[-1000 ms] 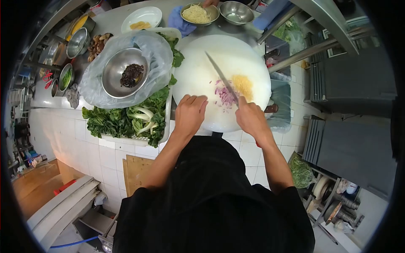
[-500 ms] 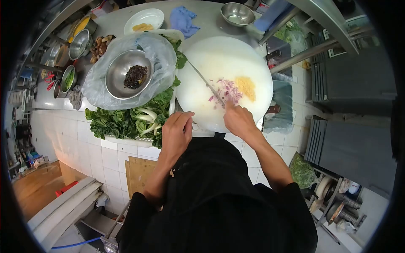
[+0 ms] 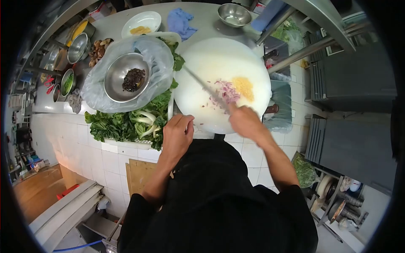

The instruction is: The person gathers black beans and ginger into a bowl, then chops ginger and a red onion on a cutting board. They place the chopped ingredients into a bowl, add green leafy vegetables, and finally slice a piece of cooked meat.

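Note:
My right hand [image 3: 246, 122] grips the handle of a knife [image 3: 203, 85], whose long blade points up and left over the round white cutting board [image 3: 202, 52]. Under and beside the blade lies chopped purple onion [image 3: 229, 92], possibly shallot. A pile of finely minced yellow bits [image 3: 244, 87], perhaps garlic, sits just right of it. My left hand [image 3: 178, 133] is at the board's lower left edge, fingers curled together with nothing visible in them. Close by are leafy greens [image 3: 114, 125] in a white crate.
A steel bowl [image 3: 116, 82] with dark chopped food rests on a plastic bag [image 3: 159, 63] above the greens. Behind stand a white plate [image 3: 152, 20], a blue cloth [image 3: 180, 22] and another steel bowl [image 3: 234, 15]. Metal posts [image 3: 299, 55] rise at the right.
My right hand and the knife's handle end have shifted slightly right and toward me; the blade is blurred now. The onion pieces are a little more spread out. My left hand stays nearly still.

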`<state>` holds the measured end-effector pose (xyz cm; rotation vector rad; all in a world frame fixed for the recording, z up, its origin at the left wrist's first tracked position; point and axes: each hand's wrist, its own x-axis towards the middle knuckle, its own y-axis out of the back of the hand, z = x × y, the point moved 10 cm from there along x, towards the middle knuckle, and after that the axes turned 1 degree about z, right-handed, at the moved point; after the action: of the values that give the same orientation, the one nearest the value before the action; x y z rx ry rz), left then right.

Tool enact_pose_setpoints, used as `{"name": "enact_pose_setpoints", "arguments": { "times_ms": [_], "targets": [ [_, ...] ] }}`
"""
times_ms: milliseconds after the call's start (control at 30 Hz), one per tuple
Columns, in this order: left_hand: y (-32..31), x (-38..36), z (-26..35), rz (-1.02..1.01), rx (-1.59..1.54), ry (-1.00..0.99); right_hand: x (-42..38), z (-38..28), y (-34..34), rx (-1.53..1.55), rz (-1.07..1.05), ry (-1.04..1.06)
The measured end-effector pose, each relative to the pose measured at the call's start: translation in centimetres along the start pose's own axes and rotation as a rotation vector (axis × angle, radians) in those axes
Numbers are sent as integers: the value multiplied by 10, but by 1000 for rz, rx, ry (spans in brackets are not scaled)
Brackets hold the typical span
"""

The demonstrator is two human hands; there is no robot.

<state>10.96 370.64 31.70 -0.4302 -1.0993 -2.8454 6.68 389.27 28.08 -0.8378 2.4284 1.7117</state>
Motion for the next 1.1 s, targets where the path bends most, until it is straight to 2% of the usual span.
{"name": "enact_pose_setpoints", "arguments": {
  "times_ms": [67,133,267,400,467,533,600,633,733,867,933,1100],
  "targets": [
    [-8,1,-5,-49,32,21,-5,18,36,3,83,-95],
    [-26,2,-2,-103,166,-38,4,46,30,-22,84,-126],
    [-54,18,-12,-93,281,-39,6,54,21,-35,111,-147],
    [-71,31,9,-52,244,-146,-4,52,18,12,138,-179],
    [-73,35,22,-39,133,-231,-6,51,22,3,148,-167],
    [-46,23,22,-34,146,-191,-19,37,31,53,180,-170],
    [-26,12,12,-99,172,-49,-8,37,13,53,158,-157],
    [-24,5,12,-133,186,-48,-8,36,4,50,129,-148],
    [-39,-10,-2,-168,163,-111,-16,27,22,20,159,-135],
    [-53,-14,-14,-222,109,-128,-13,3,8,52,112,-99],
    [-48,-6,-18,-142,72,-114,-1,-5,-12,21,81,-46],
    [-37,-13,-5,-90,62,-128,-4,-2,2,18,82,-91]
  ]
}}
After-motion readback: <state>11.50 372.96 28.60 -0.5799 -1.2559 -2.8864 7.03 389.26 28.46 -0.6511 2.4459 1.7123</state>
